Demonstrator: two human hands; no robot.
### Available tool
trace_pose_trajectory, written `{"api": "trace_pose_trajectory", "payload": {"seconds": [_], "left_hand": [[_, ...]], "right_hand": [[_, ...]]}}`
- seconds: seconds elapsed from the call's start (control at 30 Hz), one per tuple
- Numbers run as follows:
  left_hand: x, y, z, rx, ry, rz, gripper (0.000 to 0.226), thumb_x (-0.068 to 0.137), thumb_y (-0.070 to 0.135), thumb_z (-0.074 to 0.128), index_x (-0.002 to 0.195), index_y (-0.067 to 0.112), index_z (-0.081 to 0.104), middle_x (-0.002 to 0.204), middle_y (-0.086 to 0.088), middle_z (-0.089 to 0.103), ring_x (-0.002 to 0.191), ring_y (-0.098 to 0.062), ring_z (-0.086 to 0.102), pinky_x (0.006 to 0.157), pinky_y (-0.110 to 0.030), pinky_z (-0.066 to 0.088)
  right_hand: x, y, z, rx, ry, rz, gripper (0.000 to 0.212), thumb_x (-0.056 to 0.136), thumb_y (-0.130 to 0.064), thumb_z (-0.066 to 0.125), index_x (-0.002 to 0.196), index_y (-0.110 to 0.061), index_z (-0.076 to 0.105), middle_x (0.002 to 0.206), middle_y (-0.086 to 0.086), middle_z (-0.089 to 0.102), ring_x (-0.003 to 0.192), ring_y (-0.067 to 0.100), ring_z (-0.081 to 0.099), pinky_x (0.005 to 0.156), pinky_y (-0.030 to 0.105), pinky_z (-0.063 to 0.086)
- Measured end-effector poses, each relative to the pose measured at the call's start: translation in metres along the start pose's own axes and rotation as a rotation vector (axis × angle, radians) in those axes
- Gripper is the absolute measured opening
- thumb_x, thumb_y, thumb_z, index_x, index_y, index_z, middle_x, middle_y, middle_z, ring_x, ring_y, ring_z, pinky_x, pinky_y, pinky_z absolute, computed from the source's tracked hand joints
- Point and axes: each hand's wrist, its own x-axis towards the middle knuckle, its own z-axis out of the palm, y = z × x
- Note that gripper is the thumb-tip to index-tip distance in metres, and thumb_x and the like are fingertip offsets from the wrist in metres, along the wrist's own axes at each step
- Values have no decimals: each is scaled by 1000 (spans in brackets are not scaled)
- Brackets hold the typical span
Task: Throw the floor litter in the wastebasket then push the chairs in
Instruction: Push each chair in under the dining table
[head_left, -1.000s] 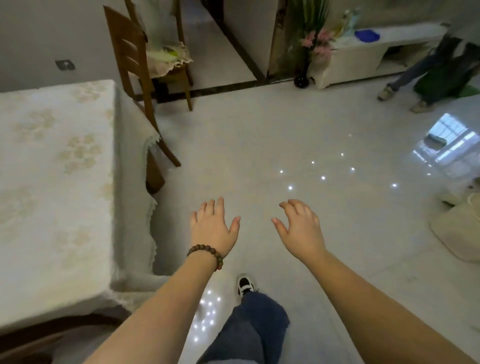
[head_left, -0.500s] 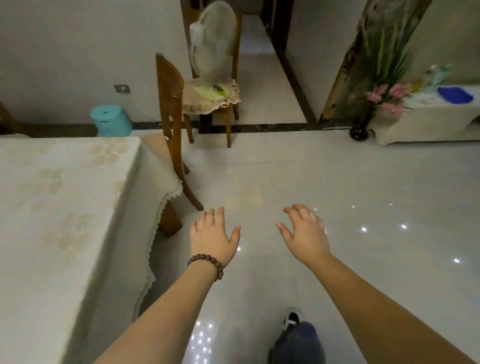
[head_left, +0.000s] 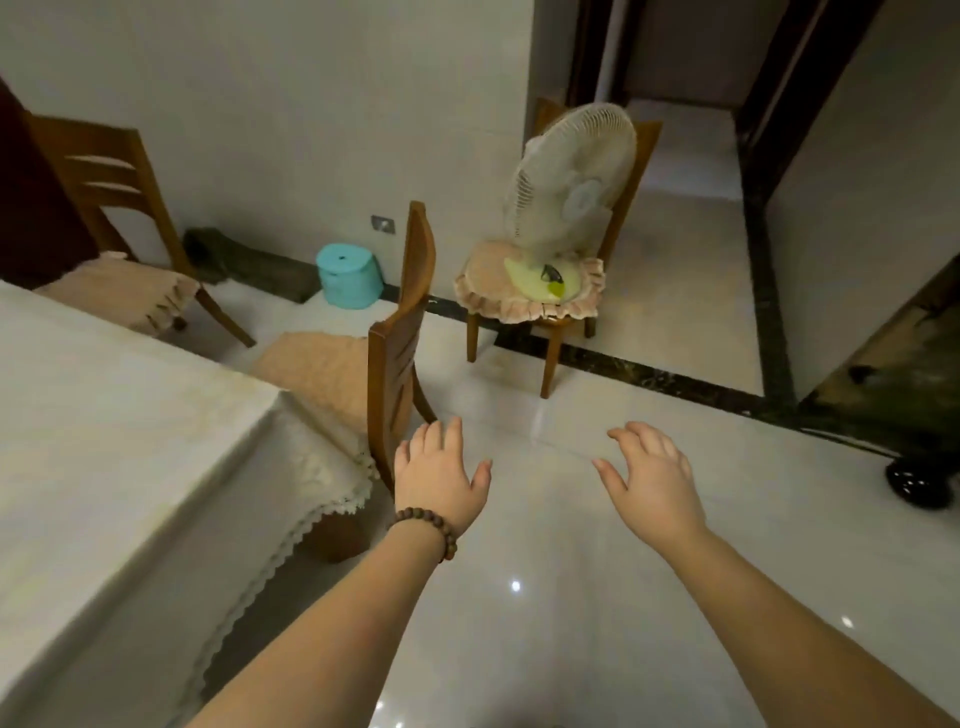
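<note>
A wooden chair (head_left: 395, 338) with a peach seat cushion stands at the table's near corner, its back toward me and its seat partly under the tablecloth. My left hand (head_left: 439, 475), with a bead bracelet at the wrist, hovers open just below and right of that chair's back. My right hand (head_left: 652, 480) is open over the bare floor. A second wooden chair (head_left: 104, 218) stands pulled away from the table's far side at the left. A turquoise wastebasket (head_left: 348, 278) sits against the far wall. No litter shows on the floor.
The table (head_left: 104, 441) with its white lace-edged cloth fills the left. A third chair (head_left: 561, 306) by the doorway carries a white fan (head_left: 569, 182). A dark vase (head_left: 922, 480) stands at the right edge. Glossy tile floor spreads ahead and to the right.
The view has swung left and moved toward the table corner. The near chair is closer, and the wastebasket, far chair and fan have come fully into sight. Both hands stay open.
</note>
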Motion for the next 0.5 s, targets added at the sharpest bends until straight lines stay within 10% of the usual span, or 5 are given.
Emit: {"api": "trace_pose_trajectory", "payload": {"seconds": [0.5], "left_hand": [[309,39,-24,-59,256,-352,66,90,52,42,145,20,24,150,-6,31,139,-25,25,115,-44,20]], "right_hand": [[394,-28,49,-8,-156,-479,46,93,-44,44,134,-21,43,142,4,38,133,24,29,109,43,25]]}}
